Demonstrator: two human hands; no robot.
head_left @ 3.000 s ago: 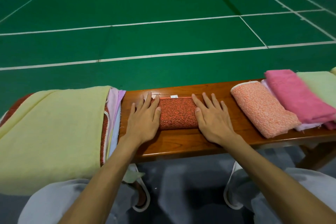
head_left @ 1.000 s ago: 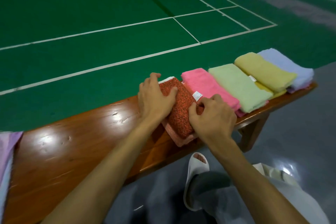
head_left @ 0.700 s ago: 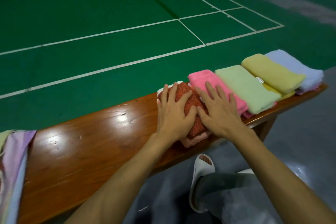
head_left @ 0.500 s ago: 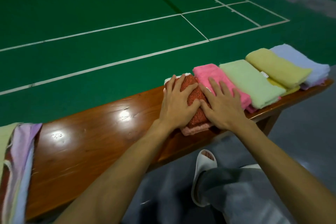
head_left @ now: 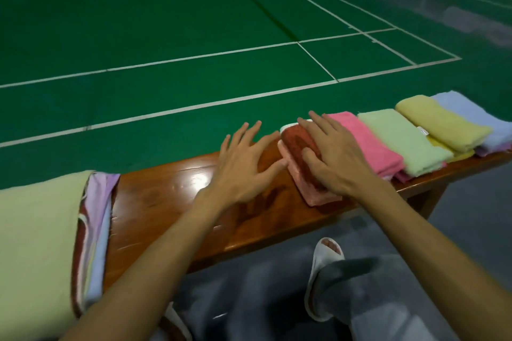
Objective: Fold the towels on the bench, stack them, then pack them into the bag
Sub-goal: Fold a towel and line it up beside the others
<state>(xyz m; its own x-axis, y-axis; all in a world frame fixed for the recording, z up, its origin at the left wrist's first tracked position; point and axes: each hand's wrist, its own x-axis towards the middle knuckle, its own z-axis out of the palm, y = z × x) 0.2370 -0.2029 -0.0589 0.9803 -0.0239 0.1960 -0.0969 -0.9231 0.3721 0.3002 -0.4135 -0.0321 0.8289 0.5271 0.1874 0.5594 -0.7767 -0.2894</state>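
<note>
Under the flat right hand (head_left: pixel 335 158), red towel (head_left: pixel 294 142); left hand (head_left: pixel 243 166) splayed, empty, beside it.

Between the heap of unfolded towels (head_left: pixel 41 230) on the left and the rust towel (head_left: pixel 294 144), the bench (head_left: pixel 166 202) shows its one bare patch of wood. The left hand (head_left: pixel 243 166) hangs over the right part of it, fingers spread. Rightward the way is blocked: the right hand (head_left: pixel 332 158) lies flat on the rust towel. Past it the pink towel (head_left: pixel 368 147), green towel (head_left: pixel 399 138), yellow towel (head_left: pixel 437 122) and lilac towel (head_left: pixel 471 111) overlap in a row to the bench's end. Beyond the far edge lies open court floor (head_left: pixel 166 36), and a slippered foot (head_left: pixel 322 271) stands below the near edge.
</note>
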